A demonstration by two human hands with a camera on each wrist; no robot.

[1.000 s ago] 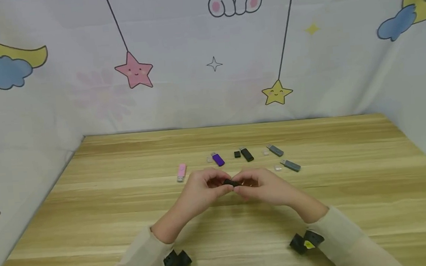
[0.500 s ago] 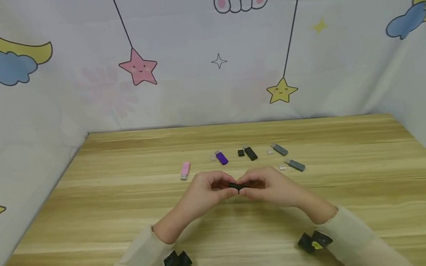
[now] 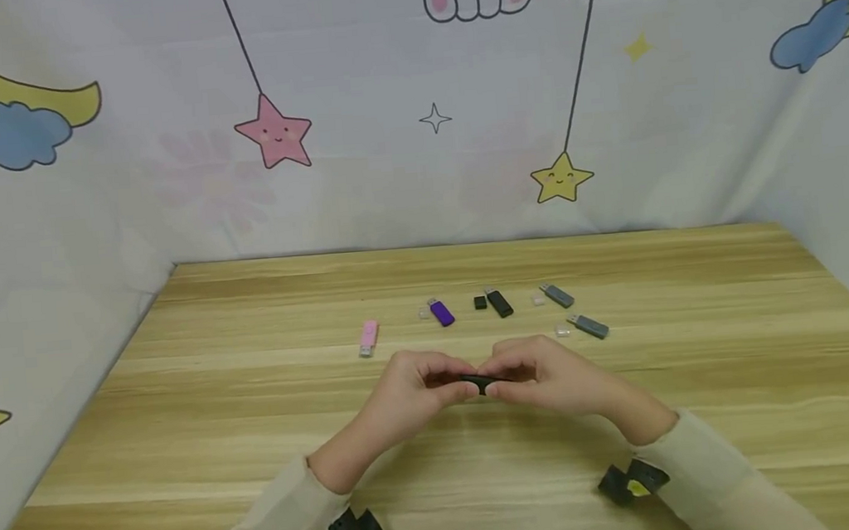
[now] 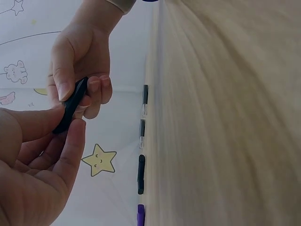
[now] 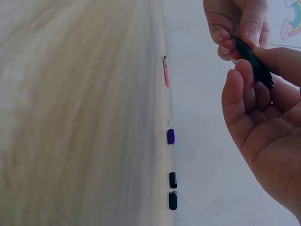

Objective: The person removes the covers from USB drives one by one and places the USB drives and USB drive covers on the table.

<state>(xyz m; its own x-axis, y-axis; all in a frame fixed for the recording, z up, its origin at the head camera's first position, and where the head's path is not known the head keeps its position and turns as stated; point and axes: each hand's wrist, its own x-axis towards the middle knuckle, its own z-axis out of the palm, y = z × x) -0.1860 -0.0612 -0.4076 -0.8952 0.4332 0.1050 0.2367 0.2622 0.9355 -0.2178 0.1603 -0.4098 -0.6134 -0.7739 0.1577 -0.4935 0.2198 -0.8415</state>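
Note:
My left hand (image 3: pixel 412 391) and right hand (image 3: pixel 553 377) meet above the table, pinching a small black USB stick (image 3: pixel 482 382) between thumbs and fingertips, one at each end. In the left wrist view, the black USB stick (image 4: pixel 73 106) slants between the thumb and fingers of both hands. The right wrist view shows the right thumb lying along the black USB stick (image 5: pixel 254 66), with the left fingertips at its upper end. Much of it is covered by fingers.
Beyond the hands lie a pink USB stick (image 3: pixel 369 338), a purple one (image 3: pixel 441 312), a black one (image 3: pixel 499 302) beside a black cap (image 3: pixel 480 303), and two grey sticks (image 3: pixel 557 295) with clear caps (image 3: pixel 562 331). A patterned cloth (image 3: pixel 374 194) hangs behind the table.
Both hands have come slightly nearer the body, and the black USB stick has tipped to lie more level between them. The head view has shifted a little. The sticks on the table stay put.

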